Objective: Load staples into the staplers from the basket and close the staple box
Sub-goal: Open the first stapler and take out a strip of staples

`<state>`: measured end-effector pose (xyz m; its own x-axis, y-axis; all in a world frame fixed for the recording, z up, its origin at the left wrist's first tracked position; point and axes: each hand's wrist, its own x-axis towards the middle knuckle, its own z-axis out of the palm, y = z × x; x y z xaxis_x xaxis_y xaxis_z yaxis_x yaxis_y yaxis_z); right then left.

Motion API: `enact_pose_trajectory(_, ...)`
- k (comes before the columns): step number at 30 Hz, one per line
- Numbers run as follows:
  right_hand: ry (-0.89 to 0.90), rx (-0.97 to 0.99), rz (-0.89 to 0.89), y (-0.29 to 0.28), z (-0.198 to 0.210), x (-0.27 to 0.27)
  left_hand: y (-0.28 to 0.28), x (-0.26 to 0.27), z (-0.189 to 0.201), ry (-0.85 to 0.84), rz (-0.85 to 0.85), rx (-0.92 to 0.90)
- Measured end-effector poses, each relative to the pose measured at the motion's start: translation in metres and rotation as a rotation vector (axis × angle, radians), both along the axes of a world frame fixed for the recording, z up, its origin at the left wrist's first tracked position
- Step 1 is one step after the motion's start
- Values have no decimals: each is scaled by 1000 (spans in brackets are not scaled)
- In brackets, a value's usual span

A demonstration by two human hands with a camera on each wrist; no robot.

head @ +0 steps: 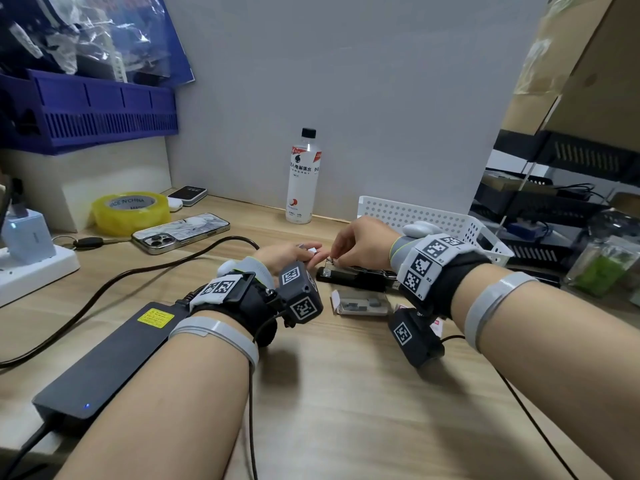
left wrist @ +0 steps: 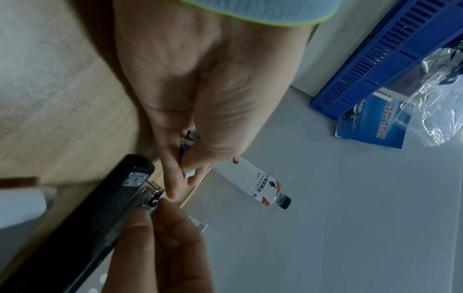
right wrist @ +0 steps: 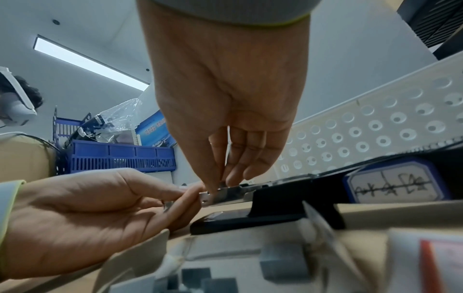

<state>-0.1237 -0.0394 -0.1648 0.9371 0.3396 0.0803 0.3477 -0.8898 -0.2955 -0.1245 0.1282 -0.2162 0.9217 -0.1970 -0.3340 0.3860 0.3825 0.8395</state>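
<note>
A black stapler (head: 356, 274) lies open on the wooden desk, its metal magazine (right wrist: 225, 195) pointing left. My right hand (head: 334, 259) reaches down and pinches the front end of that magazine (left wrist: 148, 196) between thumb and fingers. My left hand (head: 294, 252) sits just left of it, pinching a short dark strip of staples (left wrist: 189, 138), with its fingertips (right wrist: 190, 193) against the magazine's tip. The open staple box (head: 360, 303) lies in front of the stapler with several strips inside. The white perforated basket (head: 433, 216) stands behind my right hand.
A drink bottle (head: 302, 178) stands at the back wall. A phone (head: 180, 232), a yellow tape roll (head: 130, 211), a power strip (head: 31, 268) and a grey power brick (head: 104, 358) with its cable occupy the left. Black shelving (head: 554, 202) and a jar (head: 602, 258) are at the right.
</note>
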Motion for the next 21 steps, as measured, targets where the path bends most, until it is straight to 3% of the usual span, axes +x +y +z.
enact_pose_trajectory(9,-7,-44,12,4,3,1,7,-4,8,11,-101,-12)
enact_pose_trajectory(14,-12,-68,33,5,3,2,7,-6,10,28,-64,-57)
enact_pose_trajectory(21,17,100,48,2,6,5,6,-6,7,18,-22,-115)
